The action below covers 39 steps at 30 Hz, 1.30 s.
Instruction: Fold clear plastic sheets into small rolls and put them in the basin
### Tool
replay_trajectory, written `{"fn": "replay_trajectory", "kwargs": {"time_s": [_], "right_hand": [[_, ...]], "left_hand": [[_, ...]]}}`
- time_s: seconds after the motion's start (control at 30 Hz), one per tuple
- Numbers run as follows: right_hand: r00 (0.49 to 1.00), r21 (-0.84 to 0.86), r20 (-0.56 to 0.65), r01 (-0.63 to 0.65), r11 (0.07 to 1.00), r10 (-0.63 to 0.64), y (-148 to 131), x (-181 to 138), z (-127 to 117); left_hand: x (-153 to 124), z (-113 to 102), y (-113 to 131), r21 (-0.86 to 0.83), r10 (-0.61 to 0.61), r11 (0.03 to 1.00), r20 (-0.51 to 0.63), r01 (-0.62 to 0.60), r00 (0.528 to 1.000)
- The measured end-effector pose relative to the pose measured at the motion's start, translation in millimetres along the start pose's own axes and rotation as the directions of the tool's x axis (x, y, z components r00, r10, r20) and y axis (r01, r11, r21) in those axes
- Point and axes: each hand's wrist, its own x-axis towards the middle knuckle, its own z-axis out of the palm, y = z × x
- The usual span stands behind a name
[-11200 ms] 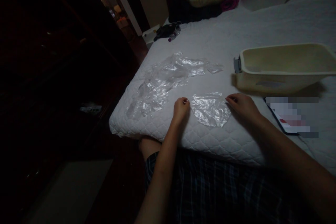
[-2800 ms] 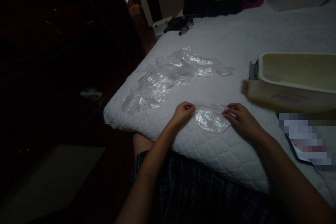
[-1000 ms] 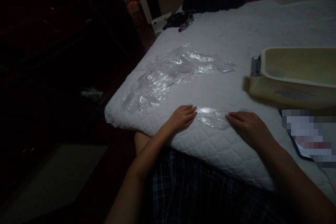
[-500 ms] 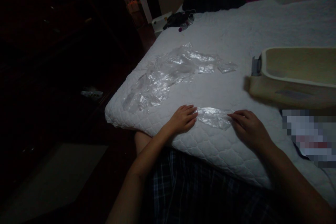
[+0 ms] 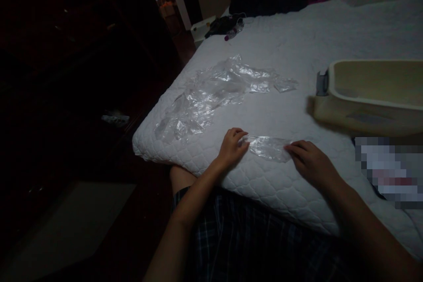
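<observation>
A small clear plastic bag (image 5: 268,146), folded into a narrow strip, lies on the white quilted bed (image 5: 297,48) near its front edge. My left hand (image 5: 231,146) curls its fingers onto the strip's left end. My right hand (image 5: 310,163) presses on the right end with fingers bent. Both hands rest on the mattress. Behind them a loose heap of clear plastic bags (image 5: 211,94) is spread over the bed's left part.
A cream plastic tub (image 5: 370,97) with a grey latch sits on the bed at the right. A flat blurred-out item (image 5: 386,172) lies in front of it. Pillows and dark clothes are piled at the far end. Dark floor drops off to the left.
The bag, once spread flat, has been folded into a narrow strip. Since half a second ago my left fingers have curled from flat onto its left end.
</observation>
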Motion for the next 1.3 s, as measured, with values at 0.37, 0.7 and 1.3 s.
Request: {"fn": "replay_trajectory", "kwargs": {"time_s": [0.37, 0.7, 1.3], "right_hand": [[0.963, 0.165, -0.076, -0.245, 0.956, 0.259, -2.0, 14.9, -21.1], [0.986, -0.044, 0.133, -0.096, 0.994, 0.101, 13.6, 28.9, -2.3], [0.939, 0.324, 0.196, -0.335, 0.885, 0.283, 13.7, 30.7, -10.0]], "left_hand": [[4.6, -6.2, 3.1, 0.313, 0.187, 0.92, 0.175, -0.235, 0.967], [9.0, -15.1, 8.0, 0.291, 0.236, 0.899, 0.308, -0.328, 0.922], [37.3, -20.1, 35.3, 0.35, -0.032, 0.916, 0.546, -0.194, 0.837]]}}
